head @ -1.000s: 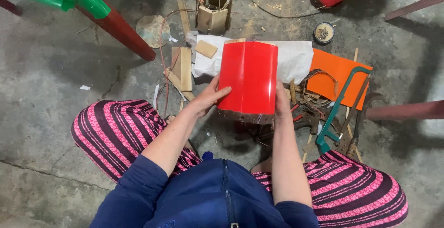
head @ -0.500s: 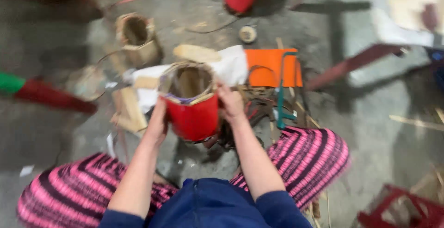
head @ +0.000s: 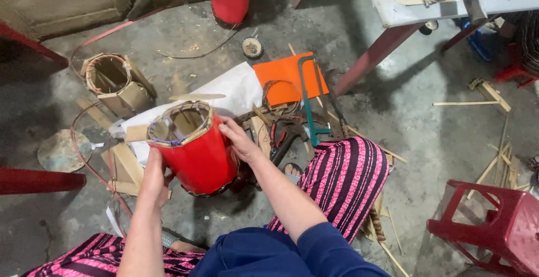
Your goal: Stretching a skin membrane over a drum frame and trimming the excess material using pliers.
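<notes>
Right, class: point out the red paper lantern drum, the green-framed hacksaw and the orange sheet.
red paper lantern drum [head: 197, 156], head view, red side wall.
green-framed hacksaw [head: 306, 100], head view, long frame bar.
orange sheet [head: 283, 70], head view, bare middle.

Grey concrete floor [head: 426, 114] — red plastic stool [head: 499, 226] at right.

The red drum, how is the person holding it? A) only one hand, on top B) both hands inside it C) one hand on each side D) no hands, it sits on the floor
C: the left hand grips the red drum on its left side and the right hand presses its right side, with the open end tilted up.
</notes>
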